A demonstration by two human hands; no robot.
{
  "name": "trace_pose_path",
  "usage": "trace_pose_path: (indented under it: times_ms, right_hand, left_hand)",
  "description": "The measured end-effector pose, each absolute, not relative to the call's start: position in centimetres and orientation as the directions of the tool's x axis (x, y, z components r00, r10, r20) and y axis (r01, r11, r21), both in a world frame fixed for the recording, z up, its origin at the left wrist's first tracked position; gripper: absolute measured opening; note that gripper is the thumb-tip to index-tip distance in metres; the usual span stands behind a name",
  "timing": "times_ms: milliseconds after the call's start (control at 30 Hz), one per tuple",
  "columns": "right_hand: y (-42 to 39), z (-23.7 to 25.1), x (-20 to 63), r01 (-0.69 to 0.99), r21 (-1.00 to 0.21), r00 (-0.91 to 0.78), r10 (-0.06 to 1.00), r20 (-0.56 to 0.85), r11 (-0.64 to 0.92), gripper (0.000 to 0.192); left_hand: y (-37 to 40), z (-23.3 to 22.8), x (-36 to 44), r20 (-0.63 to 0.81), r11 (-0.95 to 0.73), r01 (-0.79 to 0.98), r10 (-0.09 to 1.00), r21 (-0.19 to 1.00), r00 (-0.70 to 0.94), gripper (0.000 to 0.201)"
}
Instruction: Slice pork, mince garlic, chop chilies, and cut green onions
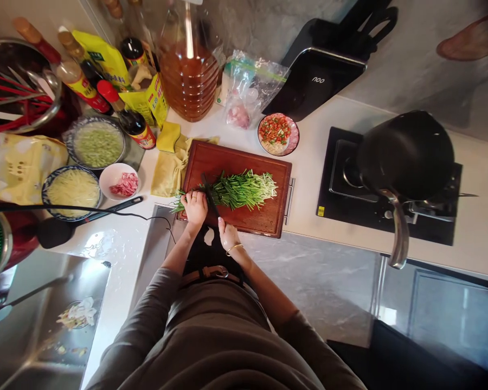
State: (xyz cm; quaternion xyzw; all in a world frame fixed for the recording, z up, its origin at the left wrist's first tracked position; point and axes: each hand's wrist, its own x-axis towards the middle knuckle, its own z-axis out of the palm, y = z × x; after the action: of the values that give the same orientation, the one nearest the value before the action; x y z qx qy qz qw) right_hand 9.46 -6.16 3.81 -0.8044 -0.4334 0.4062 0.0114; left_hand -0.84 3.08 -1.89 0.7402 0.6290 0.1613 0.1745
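A wooden cutting board (pixel 244 222) lies on the counter in front of me with a long heap of cut green chives (pixel 244 189) across it, pale pieces at the right end. My left hand (pixel 195 208) presses down with bent fingers on the uncut chives (pixel 179 201) at the board's left side; their ends stick out past it. In my right hand (pixel 228 235) is the handle of a dark kitchen knife (pixel 210 197). Its blade stands across the chives, right beside the left fingers. The handle is mostly hidden in my grip.
Behind the board stand a plate of chopped chilies (pixel 277 134), a knife block (pixel 315 70) and a big oil jug (pixel 190 76). Bowls of shredded vegetables (pixel 74 192) and pink meat (pixel 124 184) are at left, above the sink (pixel 44 276). A black pot (pixel 406 154) sits on the stove.
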Motion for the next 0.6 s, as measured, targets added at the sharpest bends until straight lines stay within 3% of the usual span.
trace_pose_path:
  times_ms: [200,300,433,600]
  right_hand:
    - [-5.6,3.3,11.3,0.574,-0.501,0.260,0.724,-0.638,-0.648,0.066]
    - [-5.6,4.2,11.8,0.587,-0.517,0.264,0.751,-0.605,-0.623,0.062]
    - [-6.0,5.7,12.0,0.625,-0.525,0.241,0.783,-0.574,-0.578,0.058]
    - [-7.4,6.9,12.1,0.689,-0.486,0.229,0.798,-0.558,-0.537,0.056]
  left_hand:
    - [3.9,0.3,-2.2,0.008,-0.198,0.859,0.975,0.472,0.221,0.036]
    - [4.3,1.7,-4.7,0.026,-0.379,0.796,0.908,0.472,0.417,0.037]
    - [4.1,1.3,-7.7,0.004,-0.613,0.665,0.737,0.428,0.676,0.048]
    - [3.0,-2.0,-6.9,0.147,-0.636,0.656,0.754,0.406,0.640,0.030]
